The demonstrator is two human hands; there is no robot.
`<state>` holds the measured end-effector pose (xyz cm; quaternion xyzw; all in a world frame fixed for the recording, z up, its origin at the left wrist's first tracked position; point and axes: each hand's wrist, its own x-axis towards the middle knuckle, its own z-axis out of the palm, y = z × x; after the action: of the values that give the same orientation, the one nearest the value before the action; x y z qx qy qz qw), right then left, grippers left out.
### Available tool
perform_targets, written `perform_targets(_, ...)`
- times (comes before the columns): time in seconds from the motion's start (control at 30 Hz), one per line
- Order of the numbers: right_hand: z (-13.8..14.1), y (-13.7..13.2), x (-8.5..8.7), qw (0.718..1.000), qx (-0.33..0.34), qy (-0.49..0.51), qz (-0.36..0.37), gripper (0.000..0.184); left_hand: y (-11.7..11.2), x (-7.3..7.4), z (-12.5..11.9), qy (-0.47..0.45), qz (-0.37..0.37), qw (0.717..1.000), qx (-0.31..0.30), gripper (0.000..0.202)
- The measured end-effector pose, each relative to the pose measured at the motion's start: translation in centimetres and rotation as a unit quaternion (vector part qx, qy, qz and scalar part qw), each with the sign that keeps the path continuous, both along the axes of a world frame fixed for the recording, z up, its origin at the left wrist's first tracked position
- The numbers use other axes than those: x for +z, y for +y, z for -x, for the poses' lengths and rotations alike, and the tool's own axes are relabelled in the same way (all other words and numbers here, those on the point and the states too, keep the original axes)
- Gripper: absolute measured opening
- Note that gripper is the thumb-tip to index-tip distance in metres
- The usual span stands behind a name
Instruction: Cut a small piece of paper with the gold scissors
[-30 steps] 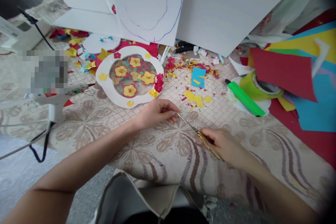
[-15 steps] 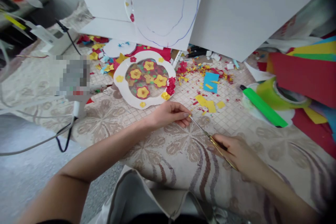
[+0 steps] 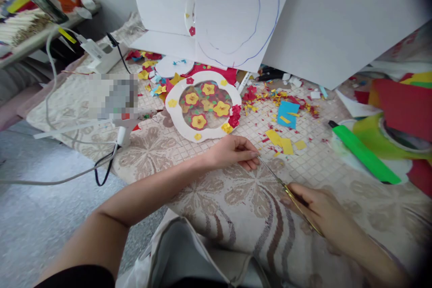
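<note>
In the head view, your right hand [image 3: 324, 216] grips the scissors [image 3: 286, 187] above the counter [image 3: 317, 171], tips at your pinched left hand [image 3: 238, 153], its contents too small to tell; apparently you're snipping finely, so the next cut calls for steadiness.

View swung left, pale sticks [image 3: 22, 28] now in frame, red sheet [image 3: 405, 110] further cropped at right

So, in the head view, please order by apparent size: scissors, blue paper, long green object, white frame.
1. White frame
2. Long green object
Unsure between: scissors and blue paper; the scissors look longer but thin, and the right hand partly hides them.
</note>
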<state>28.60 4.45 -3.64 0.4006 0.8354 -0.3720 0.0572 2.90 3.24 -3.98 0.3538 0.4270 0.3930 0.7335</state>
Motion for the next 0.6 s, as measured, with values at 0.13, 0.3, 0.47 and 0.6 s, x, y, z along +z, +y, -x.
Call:
perform_targets(0.13,0.07,-0.08,0.22,1.000,0.001,-0.003,-0.003,0.039,-0.07,-0.03,0.01,0.011,-0.023,1.000,0.006,0.013)
perform_targets(0.3,0.08,-0.13,0.13,1.000,0.006,-0.010,0.000,0.037,-0.04,-0.25,0.01,0.005,-0.036,0.999,0.008,0.018)
perform_targets(0.47,-0.07,0.05,-0.30,1.000,0.008,-0.015,-0.002,0.037,-0.04,-0.51,0.04,-0.001,-0.041,0.999,0.005,0.022)
perform_targets(0.6,-0.12,0.15,-0.37,1.000,0.009,-0.016,0.002,0.036,-0.09,-0.54,0.04,-0.008,-0.046,0.999,0.010,0.032)
